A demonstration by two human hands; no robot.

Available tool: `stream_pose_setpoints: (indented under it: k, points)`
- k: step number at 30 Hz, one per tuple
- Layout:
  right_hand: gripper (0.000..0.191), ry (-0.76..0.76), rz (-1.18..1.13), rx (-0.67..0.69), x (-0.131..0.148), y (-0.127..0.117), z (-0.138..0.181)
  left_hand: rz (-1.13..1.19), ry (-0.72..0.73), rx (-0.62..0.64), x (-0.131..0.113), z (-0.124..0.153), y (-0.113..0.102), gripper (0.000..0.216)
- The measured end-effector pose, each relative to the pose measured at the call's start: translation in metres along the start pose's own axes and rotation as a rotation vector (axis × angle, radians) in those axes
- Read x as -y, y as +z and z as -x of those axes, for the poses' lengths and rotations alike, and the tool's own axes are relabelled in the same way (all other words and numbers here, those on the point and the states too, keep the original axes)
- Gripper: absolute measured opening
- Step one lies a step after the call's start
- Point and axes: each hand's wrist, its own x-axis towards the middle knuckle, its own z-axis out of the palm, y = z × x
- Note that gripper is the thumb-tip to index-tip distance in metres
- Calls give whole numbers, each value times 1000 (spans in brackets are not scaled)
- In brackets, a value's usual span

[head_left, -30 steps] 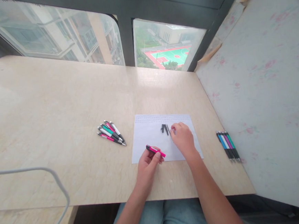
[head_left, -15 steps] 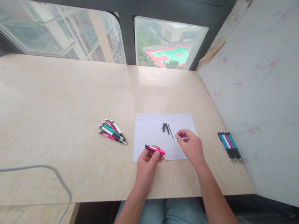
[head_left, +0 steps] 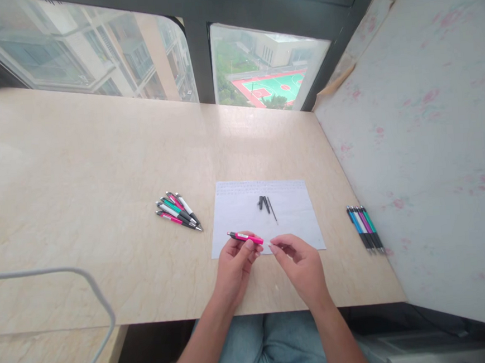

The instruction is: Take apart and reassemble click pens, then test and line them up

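Above the paper (head_left: pixel 288 222), close to its near edge, the pink barrel (head_left: pixel 252 238) is gripped by the left hand (head_left: pixel 235 263); a small pale piece (head_left: pixel 266 244) at its end seems pinched by the right hand (head_left: pixel 302 262). Both are best kept aligned and steady.

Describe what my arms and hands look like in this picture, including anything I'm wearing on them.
Your left hand and right hand are both ungloved. No sleeve, watch or bracelet shows on either the left forearm or the right forearm. I can't make out any ring on the fingers, though some are partly hidden.
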Motion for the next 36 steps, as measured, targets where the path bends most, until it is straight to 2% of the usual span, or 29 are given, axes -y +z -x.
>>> stream_pose_setpoints:
  k: [10, 26, 36]
  points:
    - [12, -81, 103, 6, 9, -2, -5, 9, -20, 46, 0, 0, -1, 22]
    - [13, -271, 284, 22, 20, -1, -8, 57, -26, 23, -1, -1, -3, 21]
    - [10, -277, 287, 53, 22, 1, -9, 76, -41, 99, -1, 1, -2, 17]
